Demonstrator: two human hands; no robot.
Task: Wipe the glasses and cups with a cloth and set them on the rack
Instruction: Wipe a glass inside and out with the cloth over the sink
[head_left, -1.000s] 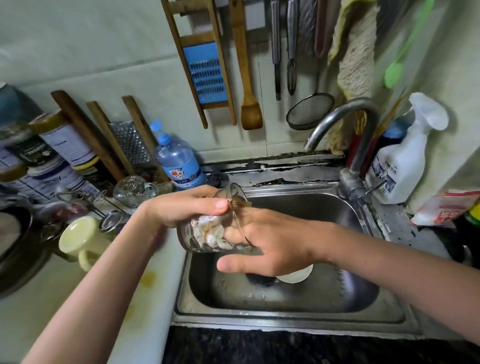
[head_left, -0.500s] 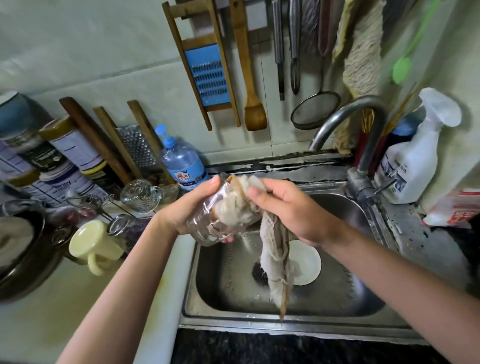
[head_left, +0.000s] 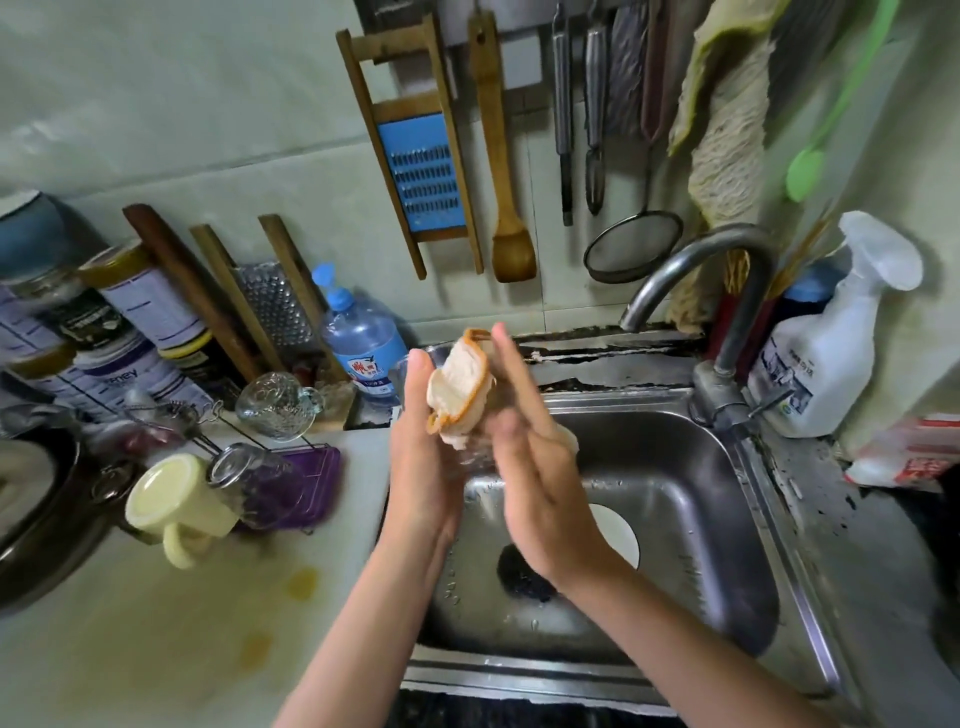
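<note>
Glass (head_left: 469, 457) and cloth (head_left: 460, 389) are being pressed between the flat left hand (head_left: 421, 447) and flat right hand (head_left: 540, 483) over the sink (head_left: 691, 525).

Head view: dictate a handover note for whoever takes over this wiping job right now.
Over the sink, left grip and right grip press, fingers straight, on a clear glass with the cloth bunched at it; the view is blurred.
Done: yellow cup and second glass lie at the wire rack.
To do: finish this glass, rack it; handled glass cup sits behind the rack, maybe unwiped.
</note>
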